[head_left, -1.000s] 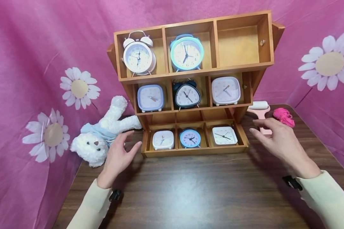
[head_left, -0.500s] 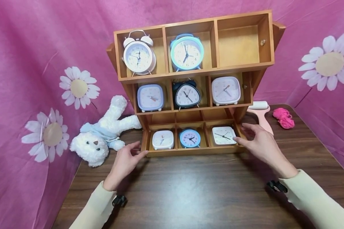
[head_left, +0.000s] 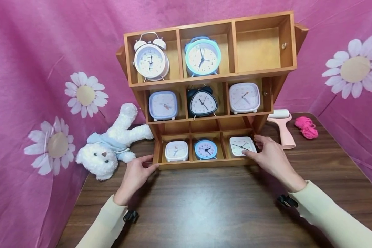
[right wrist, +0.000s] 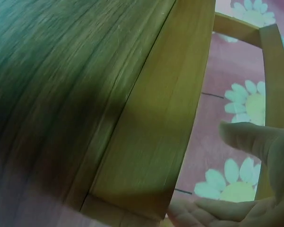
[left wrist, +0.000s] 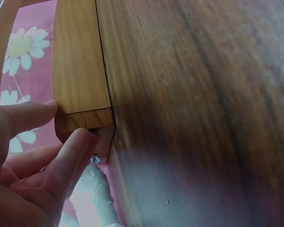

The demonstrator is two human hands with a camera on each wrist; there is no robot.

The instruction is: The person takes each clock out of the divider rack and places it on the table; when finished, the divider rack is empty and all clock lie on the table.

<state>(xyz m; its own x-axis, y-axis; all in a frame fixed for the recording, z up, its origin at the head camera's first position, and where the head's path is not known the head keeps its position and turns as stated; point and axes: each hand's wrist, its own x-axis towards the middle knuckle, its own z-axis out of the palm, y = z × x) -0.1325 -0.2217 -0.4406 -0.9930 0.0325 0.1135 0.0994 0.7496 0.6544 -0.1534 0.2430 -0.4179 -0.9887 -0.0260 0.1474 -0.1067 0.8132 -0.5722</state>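
Observation:
A three-tier wooden display shelf (head_left: pixel 204 166) stands on the table with alarm clocks in its compartments. My left hand (head_left: pixel 136 177) grips the shelf's lower left corner. In the left wrist view, its fingers (left wrist: pixel 68 153) lie against the end of the wooden front strip. At the lower right compartment is my right hand (head_left: pixel 274 160), its thumb overlapping the white square clock (head_left: pixel 238 145) and its other fingers at the side wall. The right wrist view shows a wide gap between thumb (right wrist: pixel 241 137) and fingers. Beside that clock sit a small blue round clock (head_left: pixel 206 150) and a white rounded clock (head_left: pixel 176 151).
Higher up are a white twin-bell clock (head_left: pixel 150 62), a large blue clock (head_left: pixel 203 57), a black clock (head_left: pixel 203 103) and two pale square clocks. A white teddy bear (head_left: pixel 99 160) lies left; a pink lint roller (head_left: pixel 285 132) and pink yarn (head_left: pixel 307 128) lie right.
Both hands have moved in to the shelf's lower corners. The right hand has travelled left from beside the lint roller to the white square clock. The clocks have stayed in place.

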